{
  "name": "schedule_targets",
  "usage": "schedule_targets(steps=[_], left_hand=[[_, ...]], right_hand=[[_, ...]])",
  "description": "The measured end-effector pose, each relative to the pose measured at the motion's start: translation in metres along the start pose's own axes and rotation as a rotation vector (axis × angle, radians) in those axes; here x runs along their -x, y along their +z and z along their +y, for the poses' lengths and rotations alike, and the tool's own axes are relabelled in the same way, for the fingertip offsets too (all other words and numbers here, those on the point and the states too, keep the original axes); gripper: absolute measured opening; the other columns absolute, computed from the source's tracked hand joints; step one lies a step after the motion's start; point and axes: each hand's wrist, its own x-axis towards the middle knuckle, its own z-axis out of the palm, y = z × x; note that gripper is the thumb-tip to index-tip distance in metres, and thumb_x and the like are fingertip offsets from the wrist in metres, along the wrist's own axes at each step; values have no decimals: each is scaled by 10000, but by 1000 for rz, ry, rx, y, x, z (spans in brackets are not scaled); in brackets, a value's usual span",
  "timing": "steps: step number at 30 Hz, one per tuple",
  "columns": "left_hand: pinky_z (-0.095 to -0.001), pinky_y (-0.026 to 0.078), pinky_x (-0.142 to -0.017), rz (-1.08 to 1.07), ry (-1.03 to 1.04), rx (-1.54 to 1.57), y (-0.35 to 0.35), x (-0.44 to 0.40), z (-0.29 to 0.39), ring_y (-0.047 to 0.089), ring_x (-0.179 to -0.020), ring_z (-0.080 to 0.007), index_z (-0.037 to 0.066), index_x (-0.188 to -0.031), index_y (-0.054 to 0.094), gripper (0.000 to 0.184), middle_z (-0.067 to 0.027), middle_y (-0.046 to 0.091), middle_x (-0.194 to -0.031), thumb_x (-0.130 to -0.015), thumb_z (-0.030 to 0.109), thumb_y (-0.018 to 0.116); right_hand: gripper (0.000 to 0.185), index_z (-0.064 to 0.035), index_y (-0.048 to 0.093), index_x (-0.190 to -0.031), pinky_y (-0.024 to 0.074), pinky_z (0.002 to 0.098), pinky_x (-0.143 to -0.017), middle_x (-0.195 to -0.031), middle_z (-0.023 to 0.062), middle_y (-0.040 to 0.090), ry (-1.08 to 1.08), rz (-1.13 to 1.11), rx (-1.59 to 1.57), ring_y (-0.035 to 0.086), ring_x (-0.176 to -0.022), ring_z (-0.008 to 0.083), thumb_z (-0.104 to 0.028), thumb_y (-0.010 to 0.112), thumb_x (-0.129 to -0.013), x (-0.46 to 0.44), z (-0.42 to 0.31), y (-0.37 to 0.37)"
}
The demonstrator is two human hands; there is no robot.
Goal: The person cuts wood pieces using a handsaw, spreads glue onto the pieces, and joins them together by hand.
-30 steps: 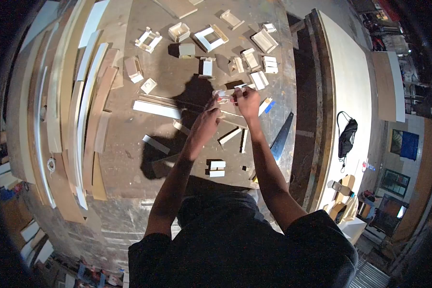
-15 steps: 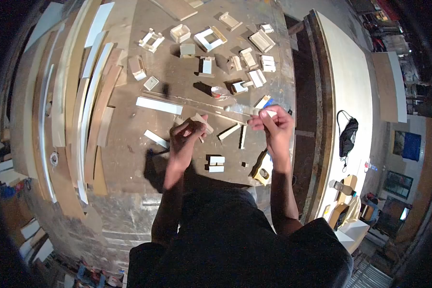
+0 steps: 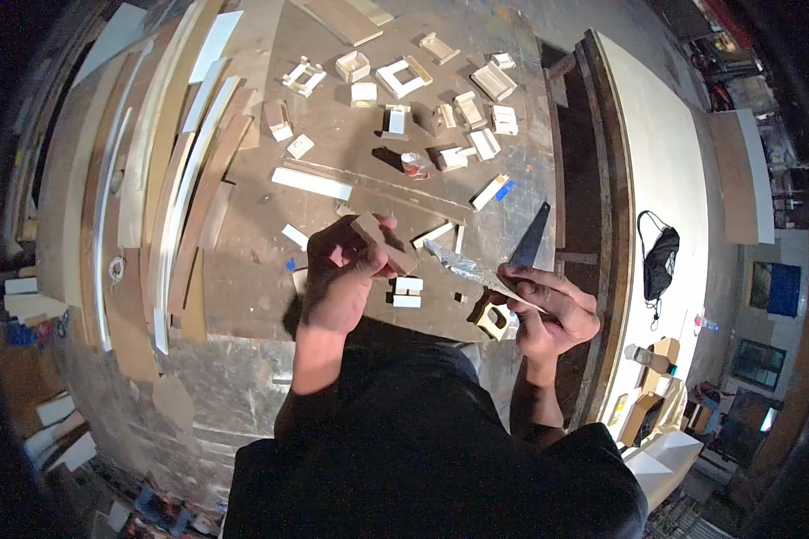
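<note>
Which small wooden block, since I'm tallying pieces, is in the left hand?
The tan block gripped in the left hand: it is raised, while the boxy pieces farther off rest on the table.

Left fingers (image 3: 368,264) hold a wooden block (image 3: 383,244), right fingers (image 3: 559,286) a thin strip (image 3: 507,289) near a handsaw (image 3: 529,237).

Fisheye view with black corners, boards (image 3: 208,187) bowed at left, surface (image 3: 243,296) brightly lit, hard shadows (image 3: 386,158) falling leftward, pale panel (image 3: 647,162) bright at right, dim outer edges.
</note>
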Motion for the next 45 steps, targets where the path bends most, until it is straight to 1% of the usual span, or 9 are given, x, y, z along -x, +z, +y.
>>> schedule_targets(steps=[12, 16, 22, 26, 30, 32, 39, 41, 45], left_hand=[[-276, 557, -654, -61, 37, -88, 34, 36, -1, 694, -784, -135, -16, -1153, 696, 354, -85, 736, -1018, -904, 210, 808], [-275, 571, -685, -122, 1, -73, 42, 46, -2, 707, -817, -130, -29, -1182, 695, 370, -94, 745, -1063, -920, 215, 788], [-280, 580, -678, -101, 118, -213, 47, 55, 0, 710, -823, -145, -51, -1137, 707, 281, -142, 751, -1111, -926, 126, 766], [-283, 587, -661, -123, 110, -293, 44, 57, 6, 716, -824, -156, -78, -1099, 701, 253, -192, 742, -1173, -929, 100, 757], [-298, 598, -667, -148, 79, -278, 42, 61, 2, 718, -818, -162, -87, -1106, 697, 246, -217, 728, -1205, -931, 79, 745], [-322, 612, -684, -155, 23, -215, 44, 64, 1, 721, -810, -175, -88, -1107, 697, 276, -227, 722, -1213, -920, 104, 759], [-363, 626, -714, -182, -63, -234, 50, 70, -2, 723, -890, -197, -71, -1190, 685, 408, -159, 727, -1217, -915, 213, 785], [-362, 629, -718, -170, -58, -224, 52, 72, -1, 726, -903, -202, -66, -1184, 685, 403, -165, 723, -1224, -910, 210, 793], [-363, 640, -727, -131, -5, -149, 53, 74, -9, 734, -939, -216, -49, -1172, 681, 385, -181, 714, -1235, -893, 181, 812]], right_hand=[[113, 84, 732, -927, 660, 350, -641, -967, 293, 744, 72, 33, -208, 775, -805, 322, 47, 775, -830, 35, -22, -31], [158, 67, 744, -921, 644, 385, -785, -958, 262, 758, 62, 62, -95, 777, -873, 324, 46, 816, -782, 45, -24, -48], [203, 55, 755, -958, 633, 364, -759, -937, 226, 760, 75, 166, -169, 772, -850, 297, -71, 850, -830, 56, -17, -57], [205, 72, 695, -1102, 644, 391, -592, -950, 280, 724, 180, 175, -215, 755, -757, 321, -77, 710, -962, 81, 2, -73], [196, 109, 659, -1072, 625, 372, -587, -893, 255, 716, 324, 265, -529, 733, -680, 275, -55, 688, -969, 72, -10, -60], [192, 115, 656, -1062, 617, 359, -585, -872, 237, 704, 294, 227, -595, 727, -671, 270, -50, 690, -970, 73, -12, -61], [205, 96, 700, -1051, 623, 353, -622, -878, 251, 731, 35, 113, -117, 741, -730, 267, -81, 734, -953, 63, -31, -65], [146, 84, 721, -1041, 646, 354, -634, -869, 269, 738, -80, 101, -89, 768, -766, 313, 47, 729, -900, 60, -32, -66], [142, 62, 743, -1034, 643, 335, -667, -966, 301, 746, -103, 35, -104, 777, -788, 296, 67, 713, -895, 62, -39, -63]])
